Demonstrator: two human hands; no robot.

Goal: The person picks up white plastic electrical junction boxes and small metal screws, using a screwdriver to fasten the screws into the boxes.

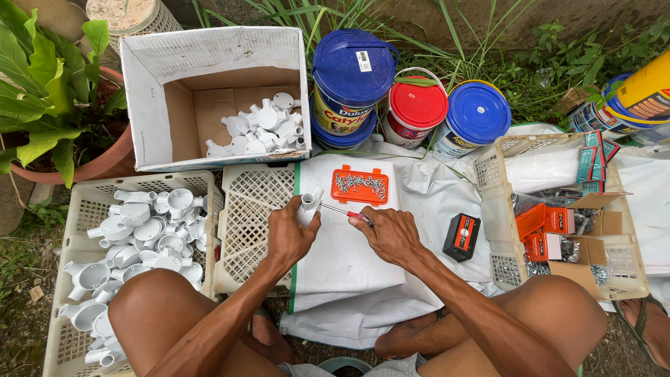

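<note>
Hands are seen from above, working over a white woven sack (349,258) spread on the ground between the person's bare knees. A white plastic round conduit box with tube outlets (308,207) is gripped in the left hand (287,234), whose fingers are curled closed around it, just above the sack and beside the overturned cream plastic lattice crate (244,216). A slim screwdriver with a red handle (349,213) is held in the right hand (391,236), closed around the handle, its metal shaft pointed at the conduit box and touching or nearly touching it; which cannot be told.

Just beyond the hands, an open orange plastic tray of small silver screws (359,186) is laid on the sack. A small black and orange box (461,237) is set to the right of the right hand. On the left, a cream lattice basket (70,328) is filled with more white conduit boxes, and further ones are seen inside an open cardboard carton (167,63) behind it. On the right, another cream basket (631,279) is filled with orange screw boxes and loose screws. Three paint buckets, two with blue lids (352,66) and one with a red lid (417,105), are lined up behind, by grass.
</note>
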